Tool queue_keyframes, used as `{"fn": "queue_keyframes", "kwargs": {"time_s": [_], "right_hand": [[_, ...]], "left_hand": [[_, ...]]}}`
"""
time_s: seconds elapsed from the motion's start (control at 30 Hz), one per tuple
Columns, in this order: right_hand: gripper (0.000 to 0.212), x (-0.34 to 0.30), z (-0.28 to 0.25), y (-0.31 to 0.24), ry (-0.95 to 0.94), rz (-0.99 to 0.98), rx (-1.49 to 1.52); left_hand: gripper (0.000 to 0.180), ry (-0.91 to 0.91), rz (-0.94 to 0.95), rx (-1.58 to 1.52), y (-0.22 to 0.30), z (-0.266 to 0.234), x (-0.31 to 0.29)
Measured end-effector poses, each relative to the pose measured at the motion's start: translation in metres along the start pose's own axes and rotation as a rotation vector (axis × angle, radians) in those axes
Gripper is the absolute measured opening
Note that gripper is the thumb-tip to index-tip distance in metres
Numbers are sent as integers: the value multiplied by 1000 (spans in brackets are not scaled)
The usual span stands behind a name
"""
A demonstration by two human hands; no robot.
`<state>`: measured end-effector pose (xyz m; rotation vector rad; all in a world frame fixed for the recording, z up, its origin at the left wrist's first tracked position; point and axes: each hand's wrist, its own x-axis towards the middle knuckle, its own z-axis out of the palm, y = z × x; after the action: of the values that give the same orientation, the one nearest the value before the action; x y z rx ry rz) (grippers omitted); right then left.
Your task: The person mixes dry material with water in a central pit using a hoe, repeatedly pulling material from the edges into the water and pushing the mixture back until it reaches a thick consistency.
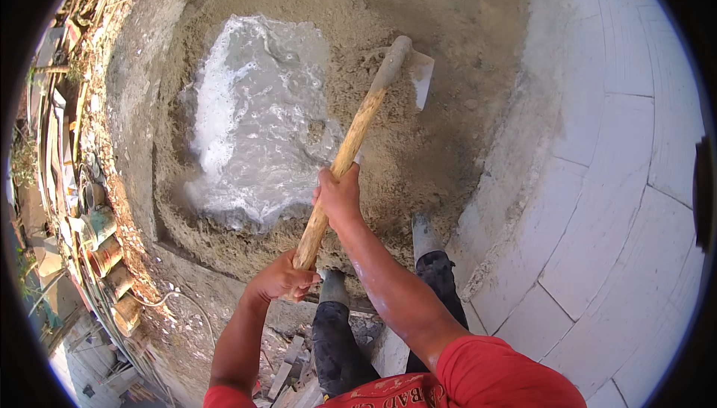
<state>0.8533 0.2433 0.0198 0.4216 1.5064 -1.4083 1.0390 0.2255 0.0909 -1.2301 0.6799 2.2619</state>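
Both my hands are closed around the wooden handle of a hoe (362,124). My left hand (282,277) grips it near the butt end, close to my body. Farther up the shaft is my right hand (338,195). The handle slants away to the right, and its far end is coated in grey mortar. The hoe's metal blade (423,81) shows partly at the right of that end, over the wet sandy mortar (463,139). Left of the handle lies a pool of foamy grey water (272,117), ringed by the mortar.
My two boots (334,288) stand at the near edge of the mix. Pale wall blocks (597,206) rise along the right. Scrap wood and bamboo (63,147), with several pots (104,255), lie at the left. Wood offcuts (287,371) lie near my feet.
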Motion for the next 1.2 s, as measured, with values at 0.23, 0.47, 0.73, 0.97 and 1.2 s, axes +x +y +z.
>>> {"fn": "queue_keyframes", "kwargs": {"time_s": [0.23, 0.47, 0.73, 0.97, 1.2], "right_hand": [[27, -48, -179, -10, 202, -87, -161], [30, 155, -379, -65, 360, -217, -516], [35, 309, -441, -141, 249, -214, -772], [43, 231, -443, -71, 272, 7, -696], [30, 127, -434, 4, 245, 254, -746]], "left_hand": [[38, 229, 227, 559, -138, 141, 66], [43, 295, 338, 494, -107, 276, 315], [45, 129, 295, 192, -28, 327, 467], [46, 142, 102, 231, -83, 321, 383], [40, 226, -67, 182, -148, 333, 269]]}}
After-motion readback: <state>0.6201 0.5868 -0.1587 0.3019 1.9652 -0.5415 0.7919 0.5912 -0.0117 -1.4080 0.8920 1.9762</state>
